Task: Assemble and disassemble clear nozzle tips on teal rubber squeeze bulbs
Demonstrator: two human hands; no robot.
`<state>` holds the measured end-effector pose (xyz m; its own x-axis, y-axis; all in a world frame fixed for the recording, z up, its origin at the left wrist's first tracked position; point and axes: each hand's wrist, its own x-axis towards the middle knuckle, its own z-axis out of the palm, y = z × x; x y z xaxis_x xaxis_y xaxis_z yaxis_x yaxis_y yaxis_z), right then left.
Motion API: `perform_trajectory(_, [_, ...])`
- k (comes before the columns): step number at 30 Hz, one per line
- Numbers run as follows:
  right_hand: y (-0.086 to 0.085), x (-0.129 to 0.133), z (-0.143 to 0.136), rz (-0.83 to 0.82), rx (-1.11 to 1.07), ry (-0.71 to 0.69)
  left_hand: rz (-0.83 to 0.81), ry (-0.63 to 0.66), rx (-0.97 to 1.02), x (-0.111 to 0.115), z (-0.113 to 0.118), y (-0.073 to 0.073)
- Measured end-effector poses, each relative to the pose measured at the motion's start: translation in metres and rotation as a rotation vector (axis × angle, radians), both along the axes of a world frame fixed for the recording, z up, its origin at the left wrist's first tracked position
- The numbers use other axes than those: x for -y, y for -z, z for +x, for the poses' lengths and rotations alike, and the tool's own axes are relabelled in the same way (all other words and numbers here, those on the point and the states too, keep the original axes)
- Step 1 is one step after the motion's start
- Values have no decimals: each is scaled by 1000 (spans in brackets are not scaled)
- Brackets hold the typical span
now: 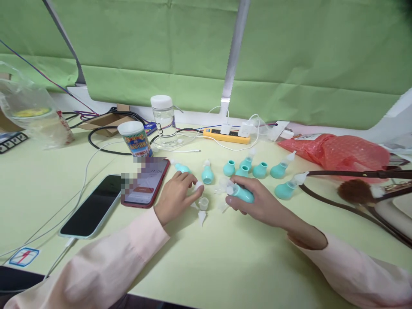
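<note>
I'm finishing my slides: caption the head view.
Right-hand grip on a teal bulb, left-hand grip on a small white piece, more bulbs beyond on the table.

Open stretch of tabletop (225,262) runs before person, between 2 sleeves (144,240), leaving low passage on near side. Narrow gap parts left hand (175,195) from right hand (262,204), loose white tips (202,217) lying in it. Teal bulbs (260,171) crowd area beyond both hands. 2 phones (93,208) hem in left side; brown strap (363,174) and red plastic bag (350,152) obstruct right. Farther back, yellow power strip (213,136) bars way.
</note>
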<state>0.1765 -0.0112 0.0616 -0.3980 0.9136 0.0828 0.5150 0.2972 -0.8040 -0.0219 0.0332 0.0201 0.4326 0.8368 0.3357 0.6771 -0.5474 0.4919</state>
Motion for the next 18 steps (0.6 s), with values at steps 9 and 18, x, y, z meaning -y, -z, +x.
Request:
perform_trajectory(9, [4,-4,0,76,112,37,56,-48,-464,-2,2,13])
perform_trajectory(18, [42,-4,-15,290,399,-154,41,82,-426,2,1,8])
